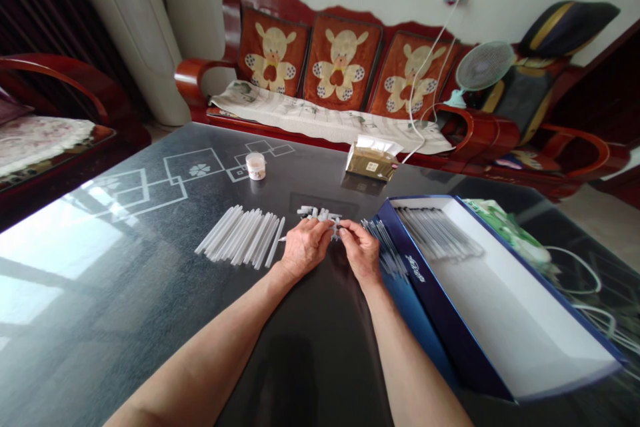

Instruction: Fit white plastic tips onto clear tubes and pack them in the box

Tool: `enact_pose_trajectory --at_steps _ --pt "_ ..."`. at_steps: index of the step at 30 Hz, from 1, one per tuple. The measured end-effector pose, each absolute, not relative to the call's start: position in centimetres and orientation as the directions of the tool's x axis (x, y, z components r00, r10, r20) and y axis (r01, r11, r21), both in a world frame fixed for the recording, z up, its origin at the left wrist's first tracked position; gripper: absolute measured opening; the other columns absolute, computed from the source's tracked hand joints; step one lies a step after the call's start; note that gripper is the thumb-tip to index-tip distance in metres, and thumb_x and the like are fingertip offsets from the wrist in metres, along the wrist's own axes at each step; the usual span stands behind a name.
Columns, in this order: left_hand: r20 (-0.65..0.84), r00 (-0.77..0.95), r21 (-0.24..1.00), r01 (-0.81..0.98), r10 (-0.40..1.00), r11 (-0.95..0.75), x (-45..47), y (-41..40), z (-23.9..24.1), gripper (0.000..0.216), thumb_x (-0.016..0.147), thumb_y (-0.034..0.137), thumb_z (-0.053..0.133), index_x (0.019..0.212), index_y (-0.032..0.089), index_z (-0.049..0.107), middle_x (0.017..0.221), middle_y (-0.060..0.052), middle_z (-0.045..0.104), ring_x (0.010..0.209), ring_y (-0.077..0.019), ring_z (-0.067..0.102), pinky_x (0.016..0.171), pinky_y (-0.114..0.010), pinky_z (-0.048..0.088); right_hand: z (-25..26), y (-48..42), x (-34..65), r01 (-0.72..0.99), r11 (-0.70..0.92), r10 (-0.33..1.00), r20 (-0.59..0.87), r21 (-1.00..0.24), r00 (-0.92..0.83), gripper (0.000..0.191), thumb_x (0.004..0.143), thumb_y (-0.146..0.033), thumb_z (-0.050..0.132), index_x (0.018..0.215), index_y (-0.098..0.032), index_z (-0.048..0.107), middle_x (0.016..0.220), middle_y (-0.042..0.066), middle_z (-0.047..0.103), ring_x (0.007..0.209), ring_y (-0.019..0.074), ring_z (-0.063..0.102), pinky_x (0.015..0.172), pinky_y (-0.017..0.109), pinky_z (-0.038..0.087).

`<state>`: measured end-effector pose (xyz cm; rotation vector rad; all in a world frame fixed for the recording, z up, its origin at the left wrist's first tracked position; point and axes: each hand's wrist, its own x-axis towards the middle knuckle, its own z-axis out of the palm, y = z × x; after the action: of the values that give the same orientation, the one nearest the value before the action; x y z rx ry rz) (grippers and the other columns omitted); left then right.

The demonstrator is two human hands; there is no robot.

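Note:
My left hand (pixel 306 245) and my right hand (pixel 362 252) meet almost fingertip to fingertip above the dark table, both closed in a pinch. A slim pale pointed end (pixel 283 239) sticks out on the left side of my left hand; the fingers hide the rest. Between my right thumb and forefinger shows a small dark piece (pixel 340 227), too small to name. Just beyond the fingers lies a heap of small whitish plastic pieces (pixel 320 213). Translucent white tubes (pixel 243 237) lie in a row to the left. Thin dark rods like pen refills (pixel 387 248) lie beside my right hand.
A long blue box (pixel 505 320) with a white inside stands at the right, slim pens or rods (pixel 437 233) in its far end. Farther back are a tissue box (pixel 371 163) and a small round tub (pixel 256 167). A green packet (pixel 507 230) and white cables (pixel 595 310) lie beyond the box.

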<state>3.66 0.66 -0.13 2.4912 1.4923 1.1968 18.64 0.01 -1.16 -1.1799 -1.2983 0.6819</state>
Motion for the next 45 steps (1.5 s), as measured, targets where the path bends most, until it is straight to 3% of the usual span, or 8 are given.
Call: enact_pose_trajectory --at_steps 12,25,30,36,42,45 --pt "0.549 0.308 0.327 0.777 0.777 -0.539 3.6 0.7 -0.4 0.024 0.094 0.031 0.048 0.106 0.022 0.067 0.078 -0.004 0.063 0.079 -0.0182 0.058 0.066 -0.025 0.046 -1.1 0.0 18.5 0.275 0.361 0.902 0.409 -0.891 0.140 0.017 0.081 -0.031 0.063 0.091 -0.020 0.071 0.090 0.005 0.072 0.084 0.0184 0.069 0.079 0.032 0.057" --pt "0.566 0.373 0.249 0.773 0.735 -0.583 3.5 1.0 -0.4 0.030 0.097 0.028 0.038 0.109 0.019 0.065 0.081 -0.007 0.063 0.078 -0.0195 0.055 0.074 -0.032 0.045 -1.1 -0.1 18.6 0.295 0.369 0.908 0.410 -0.881 0.089 0.018 0.081 -0.030 0.062 0.094 -0.021 0.071 0.094 0.005 0.072 0.086 0.0188 0.068 0.081 0.034 0.057" --pt "0.581 0.369 0.216 0.789 0.725 -0.575 3.5 0.9 -0.1 0.028 0.097 0.027 0.040 0.107 0.022 0.066 0.083 -0.006 0.064 0.080 -0.0212 0.052 0.077 -0.037 0.041 -1.1 -0.1 18.5 0.235 0.266 0.946 0.301 -0.935 0.124 0.024 0.080 -0.038 0.063 0.095 -0.021 0.071 0.085 0.005 0.073 0.069 0.0185 0.068 0.061 0.031 0.058" --pt "0.586 0.384 0.224 0.770 0.714 -0.597 3.6 0.7 0.0 0.031 0.097 0.026 0.037 0.111 0.020 0.064 0.087 -0.007 0.063 0.081 -0.0213 0.050 0.079 -0.037 0.040 -0.1 -0.6 18.3 0.284 0.216 0.952 0.266 -0.934 0.151 0.028 0.081 -0.045 0.062 0.088 -0.019 0.070 0.064 0.001 0.067 0.049 0.0142 0.058 0.048 0.026 0.049" --pt "0.580 0.415 0.226 0.744 0.701 -0.628 3.8 0.5 0.1 0.030 0.097 0.024 0.038 0.111 0.019 0.064 0.083 -0.007 0.061 0.081 -0.0211 0.050 0.079 -0.035 0.039 0.0 -0.7 18.2 0.428 0.243 0.925 0.340 -0.870 0.166 0.036 0.086 -0.048 0.054 0.069 -0.018 0.064 0.060 0.003 0.064 0.057 0.0153 0.058 0.057 0.026 0.047" --pt "0.577 0.405 0.235 0.750 0.710 -0.619 3.8 0.5 0.0 0.031 0.097 0.025 0.038 0.113 0.018 0.064 0.083 -0.007 0.061 0.080 -0.0210 0.049 0.078 -0.035 0.039 -0.1 -0.7 18.1 0.449 0.233 0.918 0.347 -0.863 0.190 0.037 0.088 -0.047 0.050 0.070 -0.018 0.064 0.062 0.004 0.065 0.058 0.0160 0.059 0.058 0.027 0.047"
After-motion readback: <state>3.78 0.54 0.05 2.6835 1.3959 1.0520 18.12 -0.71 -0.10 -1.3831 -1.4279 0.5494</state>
